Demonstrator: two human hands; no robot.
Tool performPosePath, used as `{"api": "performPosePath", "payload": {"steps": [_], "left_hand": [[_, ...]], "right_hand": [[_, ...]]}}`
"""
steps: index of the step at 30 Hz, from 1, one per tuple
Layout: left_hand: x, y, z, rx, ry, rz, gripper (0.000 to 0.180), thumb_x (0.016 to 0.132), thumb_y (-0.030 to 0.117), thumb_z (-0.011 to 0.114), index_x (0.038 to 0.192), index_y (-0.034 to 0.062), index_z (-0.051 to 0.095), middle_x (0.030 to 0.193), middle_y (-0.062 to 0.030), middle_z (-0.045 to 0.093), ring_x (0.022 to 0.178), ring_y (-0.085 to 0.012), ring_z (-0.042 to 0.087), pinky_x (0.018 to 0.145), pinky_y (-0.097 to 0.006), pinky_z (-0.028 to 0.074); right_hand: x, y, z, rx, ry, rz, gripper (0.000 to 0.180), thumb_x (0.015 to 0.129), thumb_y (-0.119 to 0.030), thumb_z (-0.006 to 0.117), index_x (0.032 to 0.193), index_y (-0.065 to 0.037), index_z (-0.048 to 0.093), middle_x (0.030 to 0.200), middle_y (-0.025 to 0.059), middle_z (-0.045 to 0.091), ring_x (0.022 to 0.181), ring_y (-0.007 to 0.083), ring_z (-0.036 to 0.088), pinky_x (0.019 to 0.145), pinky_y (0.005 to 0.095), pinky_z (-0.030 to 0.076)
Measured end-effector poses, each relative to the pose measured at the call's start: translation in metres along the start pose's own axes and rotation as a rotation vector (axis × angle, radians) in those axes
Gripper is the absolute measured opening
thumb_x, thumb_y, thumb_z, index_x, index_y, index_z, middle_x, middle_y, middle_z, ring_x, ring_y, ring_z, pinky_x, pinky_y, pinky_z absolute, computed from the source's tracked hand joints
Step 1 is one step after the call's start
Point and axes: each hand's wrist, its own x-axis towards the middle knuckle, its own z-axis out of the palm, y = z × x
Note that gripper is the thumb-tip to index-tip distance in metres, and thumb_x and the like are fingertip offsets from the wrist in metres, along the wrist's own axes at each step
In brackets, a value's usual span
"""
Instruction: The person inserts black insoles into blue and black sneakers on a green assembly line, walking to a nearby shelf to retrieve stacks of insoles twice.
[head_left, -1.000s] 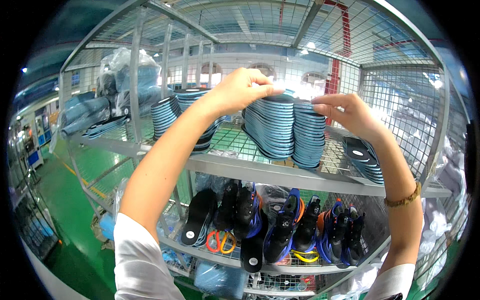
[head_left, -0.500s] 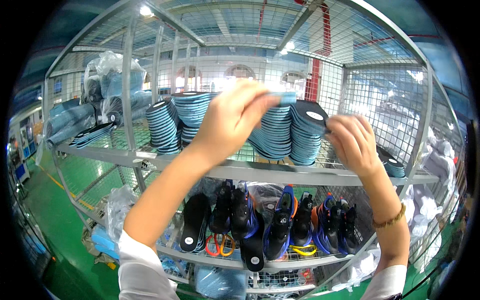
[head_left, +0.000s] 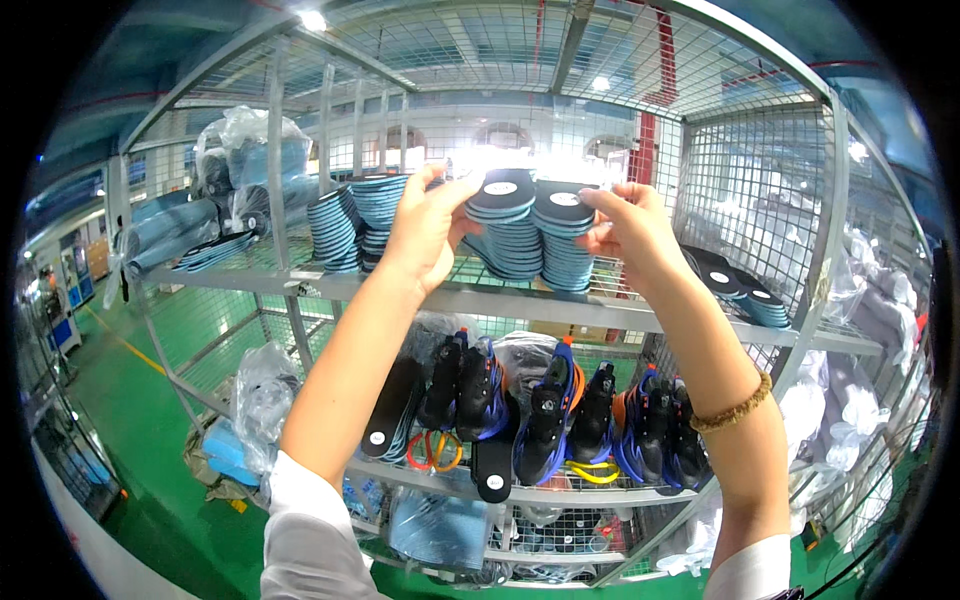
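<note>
The insoles are blue with black tops and a small white label. The shoes are black and blue with orange. The rack is grey wire mesh; the floor is green.

My two arms come into the frame from the lower edge, bare from the cuffs up to the hands. Each wears a short, loose white fabric sleeve: the left sleeve shows at the lower middle of the frame with soft folds and a rounded cuff edge, and the right sleeve shows only as a small white patch at the lower right. Around my right wrist sits a thin brown beaded bracelet, a single strand of small round beads lying snug against the forearm. My left hand and my right hand are bare, with no gloves and no rings that I can make out.
</note>
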Motion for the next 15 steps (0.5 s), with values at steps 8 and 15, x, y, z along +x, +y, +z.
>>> {"api": "performPosePath", "payload": {"steps": [8, 15], "left_hand": [[-0.100, 0.024, 0.044, -0.233, -0.255, -0.021, 0.034, 0.081, 0.007, 0.055, 0.112, -0.0023, 0.047, 0.106, -0.0098, 0.056, 0.094, -0.0168, 0.055, 0.078, -0.029, 0.046], [-0.286, -0.114, 0.146, 0.292, -1.066, -0.433, 0.042, 0.085, 0.012, 0.055, 0.123, 0.0018, 0.042, 0.116, -0.0082, 0.050, 0.098, -0.0125, 0.051, 0.080, -0.024, 0.044]], "right_hand": [[-0.133, -0.039, -0.082, 0.150, -0.016, -0.143, 0.050, 0.075, -0.003, 0.062, 0.119, 0.002, 0.039, 0.082, 0.0027, 0.056, 0.074, 0.0078, 0.052, 0.069, 0.0208, 0.043], [-0.428, 0.014, -0.273, -0.157, 0.435, 0.241, 0.024, 0.078, -0.001, 0.056, 0.102, 0.000, 0.057, 0.088, 0.0007, 0.058, 0.076, 0.0063, 0.050, 0.067, 0.0187, 0.039]]}}
